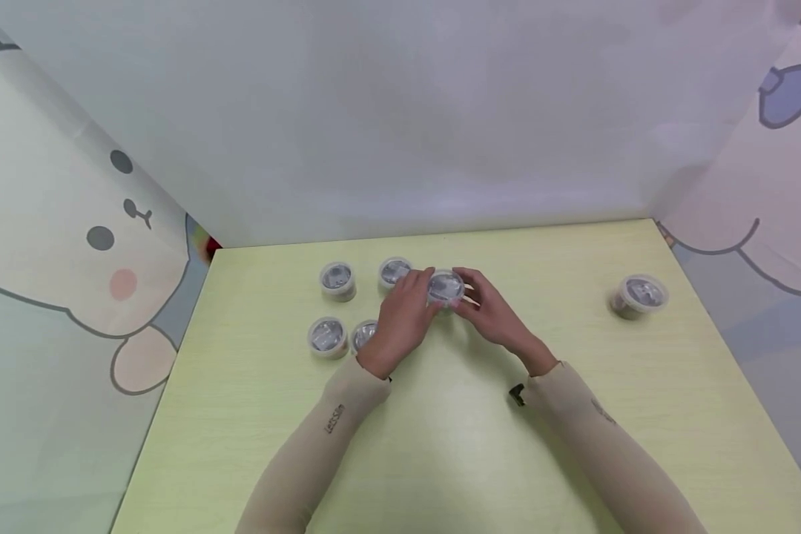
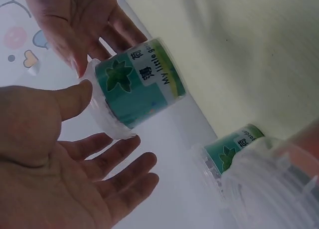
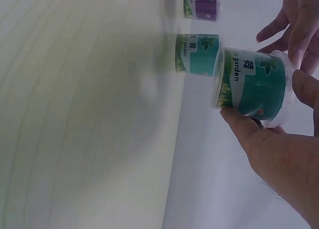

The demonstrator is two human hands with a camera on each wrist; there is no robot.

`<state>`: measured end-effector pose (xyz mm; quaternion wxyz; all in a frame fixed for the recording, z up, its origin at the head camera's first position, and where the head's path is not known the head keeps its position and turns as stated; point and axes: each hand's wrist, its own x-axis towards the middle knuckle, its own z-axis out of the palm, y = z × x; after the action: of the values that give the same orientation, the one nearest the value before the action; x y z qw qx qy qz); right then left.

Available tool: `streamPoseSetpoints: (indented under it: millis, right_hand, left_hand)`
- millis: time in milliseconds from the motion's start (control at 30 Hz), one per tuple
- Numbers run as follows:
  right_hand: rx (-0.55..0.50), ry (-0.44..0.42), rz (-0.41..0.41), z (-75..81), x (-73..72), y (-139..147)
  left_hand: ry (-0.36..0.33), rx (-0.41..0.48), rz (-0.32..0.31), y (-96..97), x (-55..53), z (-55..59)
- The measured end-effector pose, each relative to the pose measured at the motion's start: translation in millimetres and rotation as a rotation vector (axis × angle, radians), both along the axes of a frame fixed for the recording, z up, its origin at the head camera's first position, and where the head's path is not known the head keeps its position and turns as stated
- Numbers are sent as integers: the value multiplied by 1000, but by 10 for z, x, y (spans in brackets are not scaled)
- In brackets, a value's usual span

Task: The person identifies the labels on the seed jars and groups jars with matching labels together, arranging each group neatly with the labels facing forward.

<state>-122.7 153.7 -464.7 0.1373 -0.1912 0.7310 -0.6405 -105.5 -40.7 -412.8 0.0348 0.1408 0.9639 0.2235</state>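
Both hands hold a clear lidded plastic cup (image 1: 445,286) above the table, toward its back. Its green label (image 2: 137,84) shows a leaf and the words "My little garden". At the lid's rim, the thumb and fingertips of my left hand (image 1: 403,313) pinch from the left, with the other fingers spread. On the opposite side my right hand (image 1: 492,311) grips the cup, one finger along its wall near the base and the thumb by the lid (image 3: 286,89). Just left of the held cup stands another green-labelled cup (image 3: 197,54), partly behind the left hand in the head view.
More lidded cups stand on the left: one at the back (image 1: 337,280), one nearer (image 1: 327,337), and one (image 1: 363,332) partly hidden by the left hand. A purple-labelled cup (image 3: 201,4) shows too. Another cup (image 1: 638,295) stands far right. A pale wall (image 1: 400,148) rises behind the table (image 1: 440,460).
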Motion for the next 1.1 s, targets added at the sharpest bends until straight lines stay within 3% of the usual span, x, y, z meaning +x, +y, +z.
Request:
streamPoseSetpoints:
  millis: [467, 1100]
  right_hand:
    - [38, 5, -16, -92, -259, -97]
    - [79, -42, 6, -174, -411, -125]
  left_hand:
    - [125, -245, 79, 175, -150, -40]
    - [35, -509, 104, 368, -301, -78]
